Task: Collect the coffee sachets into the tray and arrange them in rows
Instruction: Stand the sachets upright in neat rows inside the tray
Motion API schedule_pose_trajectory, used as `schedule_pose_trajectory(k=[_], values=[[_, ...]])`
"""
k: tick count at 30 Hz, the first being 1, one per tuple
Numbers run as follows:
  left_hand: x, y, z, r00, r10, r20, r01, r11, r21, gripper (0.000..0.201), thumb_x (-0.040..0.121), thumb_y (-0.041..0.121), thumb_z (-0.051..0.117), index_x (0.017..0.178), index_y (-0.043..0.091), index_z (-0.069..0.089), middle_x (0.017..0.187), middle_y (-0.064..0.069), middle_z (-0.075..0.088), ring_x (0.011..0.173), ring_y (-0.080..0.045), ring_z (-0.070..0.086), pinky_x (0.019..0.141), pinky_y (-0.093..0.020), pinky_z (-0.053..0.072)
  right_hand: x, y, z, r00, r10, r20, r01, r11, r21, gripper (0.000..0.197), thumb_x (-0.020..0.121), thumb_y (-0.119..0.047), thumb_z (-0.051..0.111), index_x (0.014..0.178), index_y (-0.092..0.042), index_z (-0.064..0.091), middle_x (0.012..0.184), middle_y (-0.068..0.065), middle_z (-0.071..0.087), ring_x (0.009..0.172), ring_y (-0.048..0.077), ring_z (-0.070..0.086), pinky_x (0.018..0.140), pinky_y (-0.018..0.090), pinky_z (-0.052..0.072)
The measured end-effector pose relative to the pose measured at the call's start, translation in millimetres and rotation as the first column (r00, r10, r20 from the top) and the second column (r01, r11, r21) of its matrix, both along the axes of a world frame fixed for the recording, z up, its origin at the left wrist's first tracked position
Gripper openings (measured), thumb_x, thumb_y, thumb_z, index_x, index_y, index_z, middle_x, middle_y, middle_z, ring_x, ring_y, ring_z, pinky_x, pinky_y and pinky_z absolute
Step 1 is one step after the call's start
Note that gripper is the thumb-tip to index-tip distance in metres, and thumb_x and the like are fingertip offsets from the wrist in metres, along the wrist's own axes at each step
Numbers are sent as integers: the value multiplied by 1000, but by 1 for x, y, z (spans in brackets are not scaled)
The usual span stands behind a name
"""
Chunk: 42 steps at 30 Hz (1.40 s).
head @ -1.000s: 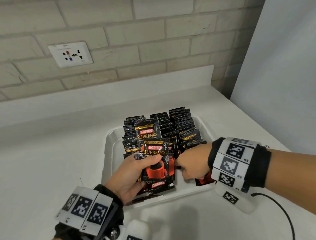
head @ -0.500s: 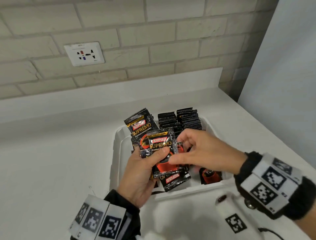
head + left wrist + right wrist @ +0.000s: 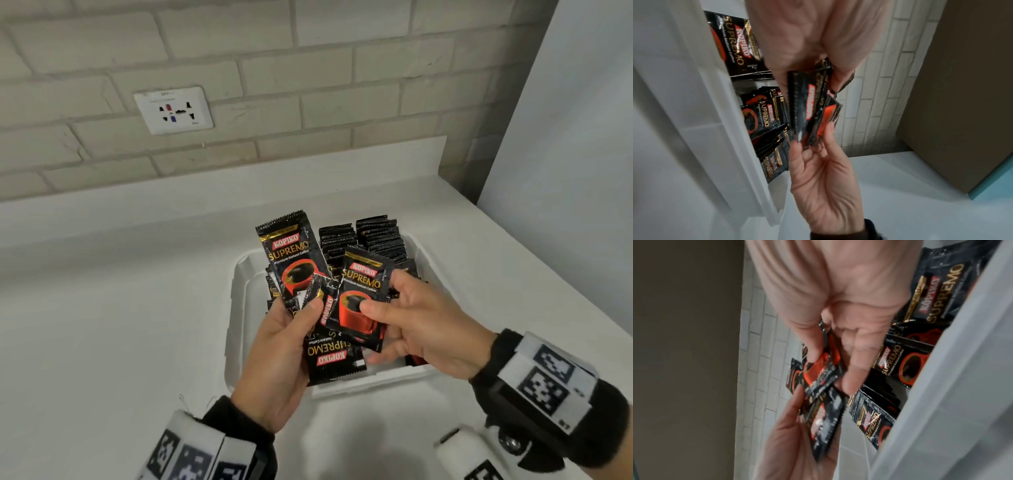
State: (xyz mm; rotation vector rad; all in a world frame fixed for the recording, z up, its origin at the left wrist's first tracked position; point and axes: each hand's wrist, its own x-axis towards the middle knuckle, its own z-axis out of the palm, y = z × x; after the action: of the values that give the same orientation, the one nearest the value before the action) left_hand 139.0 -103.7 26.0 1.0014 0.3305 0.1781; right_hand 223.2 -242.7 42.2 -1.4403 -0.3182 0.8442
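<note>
A white tray [image 3: 236, 342] on the counter holds rows of black Kopiko coffee sachets [image 3: 363, 236] standing on edge at its back, with loose ones lying at the front. Above the tray my left hand [image 3: 301, 318] grips a fanned bundle of sachets [image 3: 291, 260], thumb across their front. My right hand [image 3: 387, 305] pinches a single sachet [image 3: 363, 294] between thumb and fingers, right beside the bundle. In the left wrist view the bundle [image 3: 807, 105] sits between both hands. The right wrist view shows the pinched sachet [image 3: 818, 369] overlapping the bundle [image 3: 824, 418].
The white counter [image 3: 102, 325] spreads to the left and front of the tray. A brick wall with a socket plate [image 3: 173, 109] rises behind a low white upstand. A grey panel [image 3: 565, 171] closes off the right side.
My right hand rose out of the tray's front, reached the bundle in my left hand and now pinches one sachet a little to the right. The left hand lifted the bundle higher.
</note>
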Motion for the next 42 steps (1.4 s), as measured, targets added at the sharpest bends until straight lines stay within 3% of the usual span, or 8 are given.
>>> schedule_pose_trajectory(k=[4, 9, 15, 21, 25, 30, 36, 42], values=[[1, 6, -1, 998, 52, -20, -51, 997, 55, 25, 85, 11, 53, 110, 13, 58, 90, -7, 74, 72, -18, 70, 57, -31, 57, 13, -10, 2, 994, -102, 27, 99, 991, 92, 38, 78, -14, 61, 115, -16, 54, 108, 9, 68, 90, 24, 69, 63, 35, 58], [2, 18, 1, 995, 93, -25, -90, 992, 93, 27, 82, 11, 58, 108, 16, 60, 92, -7, 74, 70, -18, 70, 53, -27, 55, 36, -32, 20, 960, -263, 95, 236, 944, 230, 77, 35, -40, 88, 102, -16, 58, 100, 8, 71, 84, 19, 70, 57, 22, 54], [7, 9, 4, 997, 79, 0, -78, 984, 163, 49, 65, 15, 65, 114, 12, 59, 94, -9, 73, 73, -23, 71, 55, -31, 56, 18, -20, 29, 904, 182, 387, -114, 975, -191, 40, 78, -3, 67, 109, -27, 57, 94, 4, 72, 83, 14, 69, 76, 24, 54], [8, 2, 4, 993, 116, 37, -120, 978, 168, 43, 61, 17, 64, 104, 17, 62, 90, -7, 74, 71, -24, 71, 55, -36, 58, 7, -4, 10, 807, 176, 563, 37, 937, -347, 7, 79, -21, 69, 82, -25, 63, 71, -10, 48, 62, 4, 44, 65, 17, 37], [8, -1, 7, 986, 135, 95, -147, 979, 137, 18, 71, 15, 60, 83, 27, 66, 89, -4, 74, 74, -21, 71, 63, -40, 58, 9, -6, 5, 916, 89, 390, 6, 972, -236, 11, 83, -11, 65, 82, -18, 57, 84, -1, 70, 78, 13, 66, 73, 27, 53], [8, 1, 7, 987, 148, 59, -154, 982, 111, 20, 81, 10, 59, 78, 28, 69, 92, -8, 73, 80, -28, 69, 76, -48, 56, 13, -15, 7, 988, -132, 80, 129, 991, 34, 20, 79, -6, 61, 98, -9, 57, 88, 7, 72, 76, 16, 68, 56, 22, 53], [9, -5, 10, 988, 137, 74, -150, 963, 222, 35, 85, 13, 55, 68, 39, 71, 80, -2, 74, 67, -21, 70, 55, -37, 58, -3, -9, -1, 999, -45, 23, 44, 996, 78, 28, 75, -6, 63, 103, -4, 55, 96, 12, 70, 77, 18, 67, 54, 22, 50], [4, -7, 12, 996, 77, 45, -87, 955, 285, 30, 73, 26, 61, 102, 20, 65, 91, -8, 74, 72, -26, 71, 51, -36, 57, -6, -4, -11, 984, -172, -44, 176, 978, 109, 14, 82, 0, 60, 94, -5, 54, 84, 10, 68, 68, 14, 67, 48, 20, 50]])
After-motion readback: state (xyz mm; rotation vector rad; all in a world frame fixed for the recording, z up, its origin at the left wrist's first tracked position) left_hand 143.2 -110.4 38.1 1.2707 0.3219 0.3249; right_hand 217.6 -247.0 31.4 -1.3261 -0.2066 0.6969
